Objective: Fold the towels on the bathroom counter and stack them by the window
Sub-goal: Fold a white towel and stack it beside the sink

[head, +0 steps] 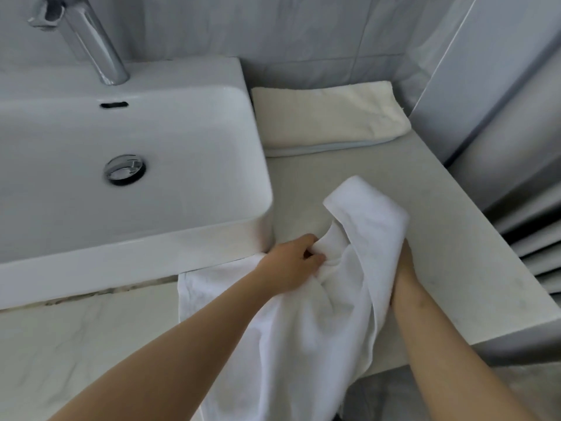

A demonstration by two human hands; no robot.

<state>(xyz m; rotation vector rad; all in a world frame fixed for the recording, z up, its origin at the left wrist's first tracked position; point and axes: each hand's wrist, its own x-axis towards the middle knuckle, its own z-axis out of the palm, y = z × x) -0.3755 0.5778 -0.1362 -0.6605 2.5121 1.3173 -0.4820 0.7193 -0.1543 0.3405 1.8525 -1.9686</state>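
A loose white towel (pixel 303 323) drapes over the front edge of the grey counter (pixel 455 268), bunched up between my hands. My left hand (pixel 291 262) pinches a fold of it near the basin's front corner. My right hand (pixel 403 268) is mostly hidden under a raised flap of the same towel and grips it from beneath. A folded cream towel (pixel 328 113) lies flat at the back of the counter against the tiled wall.
A white rectangular basin (pixel 236 165) with a chrome tap (pixel 91 41) and drain (pixel 124 170) takes up the left. A pale frame or blind (pixel 516 147) borders the counter's right side. Marble-look floor (pixel 76 344) shows below.
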